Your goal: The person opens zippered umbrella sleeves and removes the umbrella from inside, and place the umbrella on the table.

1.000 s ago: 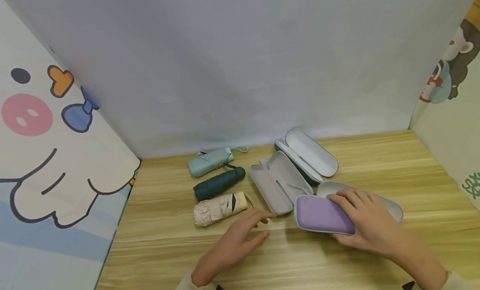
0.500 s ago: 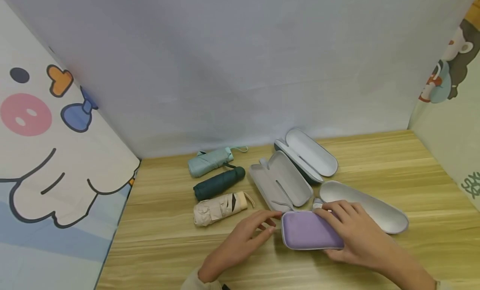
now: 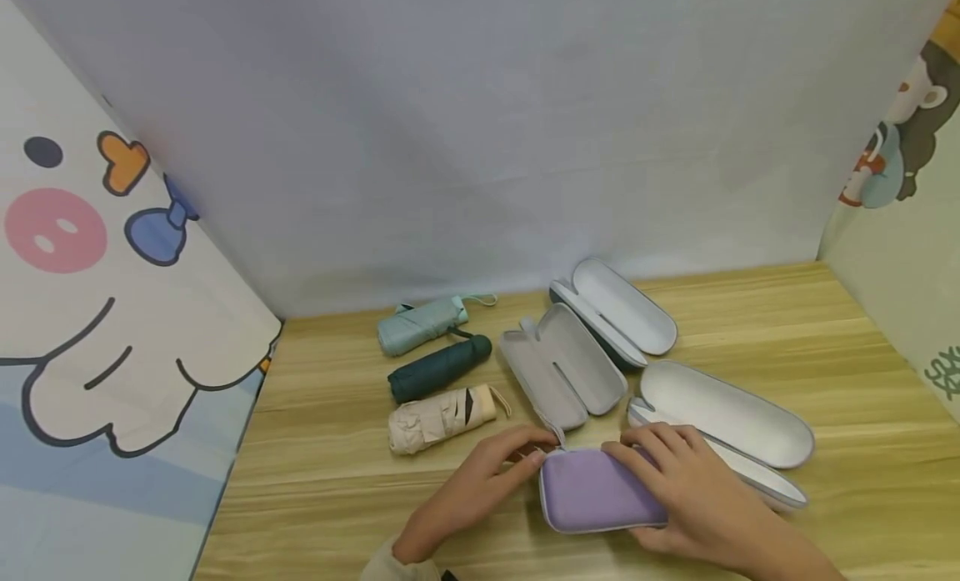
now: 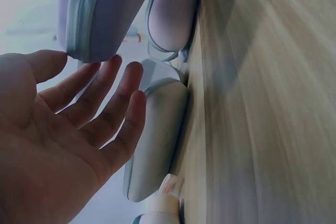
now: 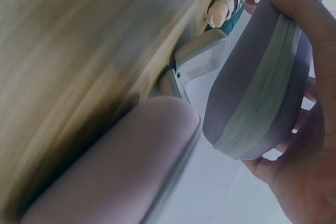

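My right hand (image 3: 693,498) grips a purple zippered case (image 3: 600,489) by its right end, above the table. In the right wrist view its pale zipper band (image 5: 262,87) runs along the side, with the thumb on top of it. My left hand (image 3: 487,481) is at the case's left end, near a small wrist strap (image 3: 553,427). The left wrist view shows the left thumb and fingertips (image 4: 110,61) touching the case's end, the fingers spread and fairly straight. Right beside the right hand lies an open glasses case (image 3: 727,414) with a pale lining, partly hidden by that hand.
A grey-lined open glasses case (image 3: 573,364) and a white-lined open one (image 3: 626,306) lie behind the hands. To their left are three folded umbrellas: light teal (image 3: 423,323), dark green (image 3: 438,368) and beige (image 3: 442,418). A pale backdrop (image 3: 480,147) borders the wooden table (image 3: 315,481).
The purple case has come left and toward me in the right hand, away from the open case at right, which shows more now. The left hand has reached the purple case's left end.
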`<state>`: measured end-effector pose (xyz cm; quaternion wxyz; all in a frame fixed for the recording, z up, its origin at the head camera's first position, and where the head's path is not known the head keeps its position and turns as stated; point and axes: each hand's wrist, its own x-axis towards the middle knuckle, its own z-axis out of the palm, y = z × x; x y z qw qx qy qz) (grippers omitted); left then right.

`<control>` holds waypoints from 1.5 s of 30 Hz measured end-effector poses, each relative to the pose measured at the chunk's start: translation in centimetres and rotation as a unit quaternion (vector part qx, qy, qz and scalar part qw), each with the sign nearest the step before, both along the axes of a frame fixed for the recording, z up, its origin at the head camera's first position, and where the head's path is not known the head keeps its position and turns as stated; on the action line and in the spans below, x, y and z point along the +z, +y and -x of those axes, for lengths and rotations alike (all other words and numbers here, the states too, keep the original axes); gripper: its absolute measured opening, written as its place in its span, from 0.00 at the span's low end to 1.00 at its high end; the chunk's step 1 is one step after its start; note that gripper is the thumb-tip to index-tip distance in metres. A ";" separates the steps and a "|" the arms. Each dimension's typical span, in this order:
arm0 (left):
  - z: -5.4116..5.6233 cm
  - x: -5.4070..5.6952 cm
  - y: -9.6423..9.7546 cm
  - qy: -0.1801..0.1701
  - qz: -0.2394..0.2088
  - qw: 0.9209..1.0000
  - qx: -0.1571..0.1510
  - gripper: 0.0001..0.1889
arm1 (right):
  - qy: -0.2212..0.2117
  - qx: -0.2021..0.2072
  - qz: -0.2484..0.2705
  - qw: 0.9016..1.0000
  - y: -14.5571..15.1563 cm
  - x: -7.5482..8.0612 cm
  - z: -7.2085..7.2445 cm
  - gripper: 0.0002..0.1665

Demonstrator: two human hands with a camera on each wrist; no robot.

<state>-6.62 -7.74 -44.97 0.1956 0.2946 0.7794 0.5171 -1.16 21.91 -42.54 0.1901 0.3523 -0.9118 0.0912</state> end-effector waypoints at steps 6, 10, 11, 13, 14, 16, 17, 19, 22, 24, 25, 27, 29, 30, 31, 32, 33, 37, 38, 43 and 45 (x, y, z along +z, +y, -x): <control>0.3 -0.7 -0.6 -0.035 0.002 0.999 -0.016 0.17 | -0.004 0.003 -0.005 1.000 -0.6 -1.0 -0.3 0.54; 0.5 -1.1 -0.9 -0.058 0.011 0.998 -0.024 0.15 | -0.011 0.006 -0.005 1.000 -1.0 -1.8 -0.5 0.53; 0.5 -1.1 -1.0 -0.061 0.015 0.998 -0.026 0.15 | -0.014 0.007 -0.005 1.000 -1.1 -1.9 -0.6 0.53; 0.5 -1.2 -1.2 -0.064 0.026 0.997 -0.031 0.14 | -0.022 0.011 -0.006 1.000 -1.3 -2.2 -0.7 0.52; 0.5 -1.2 -1.3 -0.065 0.031 0.997 -0.034 0.14 | -0.026 0.013 -0.007 1.000 -1.4 -2.3 -0.7 0.53; 0.6 -1.4 -1.5 -0.066 0.043 0.996 -0.041 0.14 | -0.032 0.016 -0.011 0.999 -1.5 -2.6 -0.8 0.52; 0.6 -1.5 -1.6 -0.067 0.050 0.995 -0.046 0.15 | -0.038 0.016 -0.014 0.999 -1.6 -2.7 -0.8 0.53; 0.6 -1.6 -1.8 -0.072 0.059 0.994 -0.057 0.16 | -0.052 0.015 -0.020 0.998 -1.8 -2.8 -1.0 0.53; 0.7 -1.8 -1.9 -0.071 0.073 0.992 -0.069 0.15 | -0.090 0.011 -0.029 0.995 -2.1 -2.8 -1.2 0.51; 0.8 -1.8 -2.1 -0.068 0.078 0.992 -0.072 0.14 | -0.115 0.004 -0.033 0.993 -2.2 -2.8 -1.3 0.50; 0.8 -1.8 -2.1 -0.067 0.080 0.992 -0.070 0.13 | -0.124 0.002 -0.034 0.992 -2.3 -2.8 -1.4 0.49; 0.8 -1.8 -2.1 -0.065 0.083 0.992 -0.066 0.11 | -0.133 -0.003 -0.037 0.990 -2.4 -2.8 -1.5 0.48; 0.8 -1.9 -2.2 -0.068 0.082 0.992 -0.061 0.10 | -0.129 -0.005 -0.035 0.991 -2.5 -2.8 -1.6 0.48; 0.8 -1.9 -2.1 -0.067 0.083 0.992 -0.059 0.10 | -0.126 -0.005 -0.034 0.991 -2.5 -2.9 -1.6 0.48; 0.8 -2.0 -2.2 -0.067 0.084 0.993 -0.058 0.10 | -0.122 -0.005 -0.034 0.992 -2.6 -2.9 -1.6 0.48; 0.9 -2.0 -2.2 -0.065 0.085 0.993 -0.057 0.10 | -0.120 -0.005 -0.034 0.992 -2.6 -2.9 -1.6 0.48; 0.9 -2.1 -2.2 -0.063 0.087 0.993 -0.057 0.10 | -0.120 -0.004 -0.034 0.992 -2.7 -2.9 -1.6 0.47; 1.1 -2.3 -2.3 -0.054 0.093 0.992 -0.059 0.09 | -0.128 -0.004 -0.035 0.991 -2.9 -3.0 -1.6 0.46; 1.2 -2.4 -2.3 -0.053 0.091 0.993 -0.060 0.08 | -0.129 -0.005 -0.036 0.991 -3.0 -3.0 -1.6 0.46; 1.3 -2.6 -2.4 -0.050 0.081 0.994 -0.062 0.04 | -0.128 -0.003 -0.037 0.991 -3.1 -3.2 -1.6 0.46; 1.3 -2.5 -2.3 -0.042 0.086 0.994 -0.059 0.03 | -0.128 -0.002 -0.037 0.991 -3.1 -3.3 -1.6 0.46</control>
